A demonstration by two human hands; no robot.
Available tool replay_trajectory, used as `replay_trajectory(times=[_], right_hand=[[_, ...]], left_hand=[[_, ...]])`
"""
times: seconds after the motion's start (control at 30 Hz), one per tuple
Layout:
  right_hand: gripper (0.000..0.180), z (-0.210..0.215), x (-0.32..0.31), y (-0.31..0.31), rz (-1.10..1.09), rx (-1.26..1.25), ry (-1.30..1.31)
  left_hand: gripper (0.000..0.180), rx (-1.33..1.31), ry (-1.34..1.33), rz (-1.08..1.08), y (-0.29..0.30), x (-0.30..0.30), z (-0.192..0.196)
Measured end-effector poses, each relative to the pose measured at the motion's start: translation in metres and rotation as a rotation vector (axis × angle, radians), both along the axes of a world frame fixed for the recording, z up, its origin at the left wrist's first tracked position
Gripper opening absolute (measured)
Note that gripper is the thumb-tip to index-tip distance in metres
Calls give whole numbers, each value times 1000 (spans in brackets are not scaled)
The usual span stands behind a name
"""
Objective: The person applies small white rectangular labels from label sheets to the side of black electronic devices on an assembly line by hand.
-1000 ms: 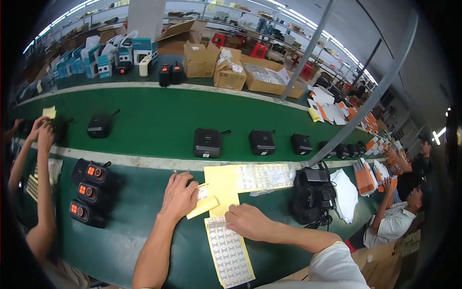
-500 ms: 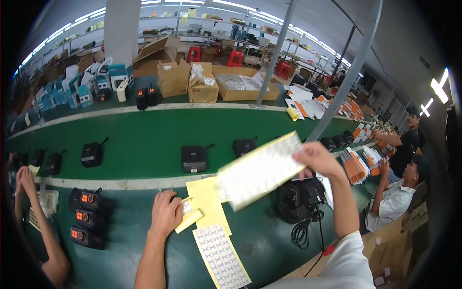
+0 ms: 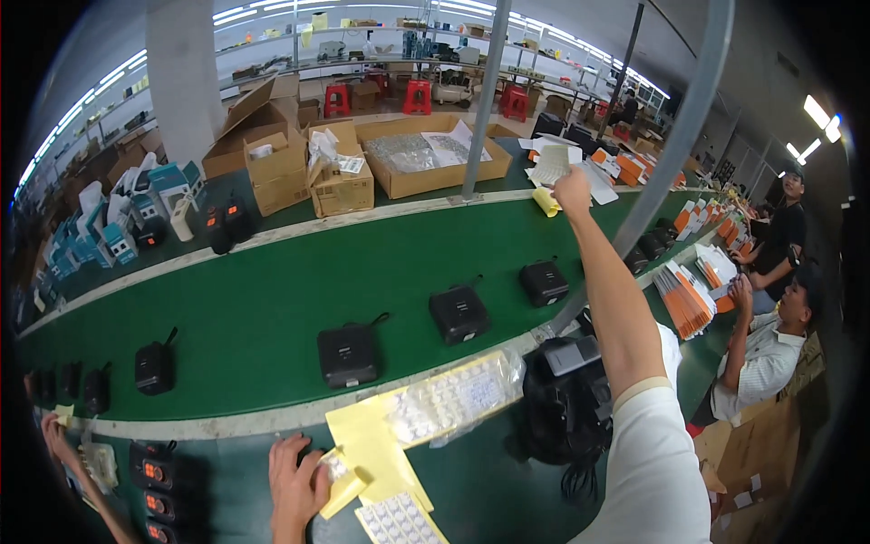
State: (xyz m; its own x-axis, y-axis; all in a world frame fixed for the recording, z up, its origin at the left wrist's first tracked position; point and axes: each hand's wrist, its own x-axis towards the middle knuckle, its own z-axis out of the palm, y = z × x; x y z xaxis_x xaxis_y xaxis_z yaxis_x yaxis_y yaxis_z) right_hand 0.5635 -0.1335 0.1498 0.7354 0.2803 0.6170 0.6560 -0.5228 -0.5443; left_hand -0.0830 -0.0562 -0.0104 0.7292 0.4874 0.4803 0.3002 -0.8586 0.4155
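Note:
My left hand [image 3: 299,480] rests on the near bench, its fingers closed on a small curled yellow-backed sticker sheet [image 3: 344,494]. My right hand [image 3: 572,192] reaches over the belt to the far side, fingers closed at the edge of a pale sticker sheet [image 3: 549,166]. Beside my left hand lie a plain yellow backing sheet [image 3: 367,444] and a sheet of round whitish stickers [image 3: 399,521]. Farther right, another sticker sheet in clear plastic [image 3: 462,394] lies along the belt's near edge.
Several black pouches [image 3: 349,354] with wrist loops sit on the green belt [image 3: 254,317]. A black bundle with cables [image 3: 566,399] lies under my right arm. Metal posts [image 3: 489,100] rise from the line. Black devices with orange lights [image 3: 156,471] stand left. Co-workers [image 3: 766,363] sit alongside.
My right hand has carried the sticker sheet away from the bench, forward across the belt. A plastic-covered sheet now shows there. The view has turned right; my left hand keeps its curled sheet.

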Motion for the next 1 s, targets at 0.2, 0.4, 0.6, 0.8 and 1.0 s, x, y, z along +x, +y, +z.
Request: replay_trajectory(times=[0.2, 0.4, 0.6, 0.8, 1.0], right_hand=[[48, -33, 27, 51, -258, 27, -15], [45, -103, 89, 59, -218, -341, -272], [27, -114, 91, 58, -433, -1045, 56], [22, -38, 52, 48, -675, -970, -3], [21, -5, -23, 30, -276, -374, -233]], left_hand=[[23, -6, 91, -2, -1, -3, 15], [26, -20, 141, -38, 1, 9, 23], [28, 3, 160, -44, 2, 13, 25], [30, 0, 145, -30, -3, 10, 26], [23, 44, 80, -41, -9, 0, 22]])
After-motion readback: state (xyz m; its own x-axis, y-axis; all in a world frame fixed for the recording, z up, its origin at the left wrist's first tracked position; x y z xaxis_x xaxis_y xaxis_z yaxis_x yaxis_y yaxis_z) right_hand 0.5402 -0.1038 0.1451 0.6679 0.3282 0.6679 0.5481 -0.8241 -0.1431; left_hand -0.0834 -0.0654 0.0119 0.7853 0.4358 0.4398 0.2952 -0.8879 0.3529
